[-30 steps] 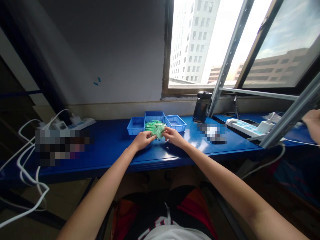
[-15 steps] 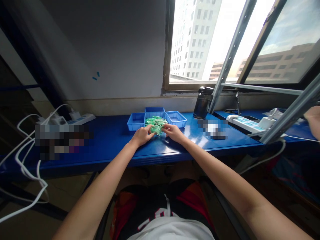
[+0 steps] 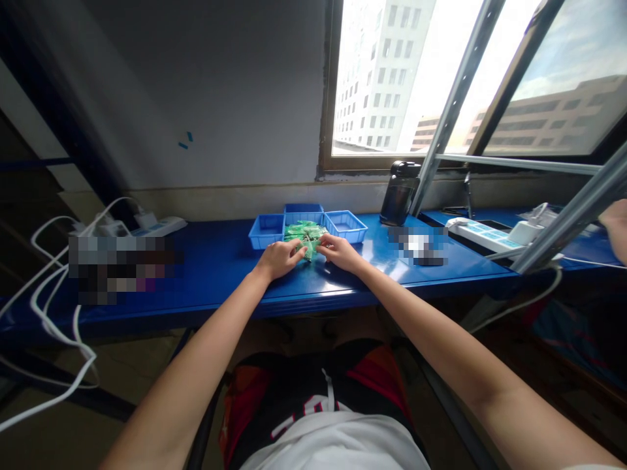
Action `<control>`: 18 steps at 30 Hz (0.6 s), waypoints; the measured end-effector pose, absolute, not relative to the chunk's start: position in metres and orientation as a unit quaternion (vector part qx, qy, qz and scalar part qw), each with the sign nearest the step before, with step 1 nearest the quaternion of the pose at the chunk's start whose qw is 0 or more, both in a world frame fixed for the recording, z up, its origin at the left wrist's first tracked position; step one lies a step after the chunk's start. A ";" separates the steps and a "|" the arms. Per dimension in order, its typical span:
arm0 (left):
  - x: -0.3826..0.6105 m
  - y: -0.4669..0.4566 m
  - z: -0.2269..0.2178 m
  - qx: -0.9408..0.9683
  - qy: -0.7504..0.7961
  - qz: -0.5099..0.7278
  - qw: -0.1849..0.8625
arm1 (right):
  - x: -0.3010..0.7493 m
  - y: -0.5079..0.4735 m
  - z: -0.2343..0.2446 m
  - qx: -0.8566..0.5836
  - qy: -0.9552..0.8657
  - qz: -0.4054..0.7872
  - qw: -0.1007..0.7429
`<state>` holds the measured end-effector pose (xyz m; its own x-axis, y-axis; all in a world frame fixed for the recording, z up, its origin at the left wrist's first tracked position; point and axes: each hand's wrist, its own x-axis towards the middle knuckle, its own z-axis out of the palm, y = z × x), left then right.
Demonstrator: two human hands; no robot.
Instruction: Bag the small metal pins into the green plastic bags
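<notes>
- On the blue surface [image 3: 210,261], between our two hands and in front of the trays, we see a small green piece [image 3: 310,250]; its details are too small for us to make out.
- Our left hand [image 3: 278,259] has its thumb and fingers nearly together, with hold of the green piece's left side.
- Our right hand [image 3: 341,253] has its fingers bent in, with only a slight gap, on the right side of the same piece; we cannot tell how firm either grip is.
- Just beyond it we see a heap of similar green pieces [image 3: 298,231], between a left blue tray [image 3: 264,243] and a right blue tray [image 3: 351,237]; a third blue tray [image 3: 304,209] stands behind. We cannot tell how much of the heap lies inside that third tray.
- Farther to the right, near the wall, we find a black bottle [image 3: 398,199], and past the metal post [image 3: 455,101] a white power strip [image 3: 482,236].
- At the right edge we see part of another person's hand [image 3: 616,225].
- On the far left, white cables [image 3: 44,310] hang over the edge.
</notes>
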<state>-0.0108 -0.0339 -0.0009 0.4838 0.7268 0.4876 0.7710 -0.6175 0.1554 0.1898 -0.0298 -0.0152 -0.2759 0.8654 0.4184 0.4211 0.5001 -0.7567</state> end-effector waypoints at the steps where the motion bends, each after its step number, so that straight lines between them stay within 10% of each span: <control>1: -0.011 -0.034 -0.001 -0.862 -0.432 -0.262 0.043 | 0.190 -0.030 -0.015 -0.428 -0.755 0.262 0.423; 18: -0.012 -0.026 -0.006 -0.871 -0.410 -0.271 0.028 | 0.191 -0.028 -0.018 -0.436 -0.777 0.201 0.408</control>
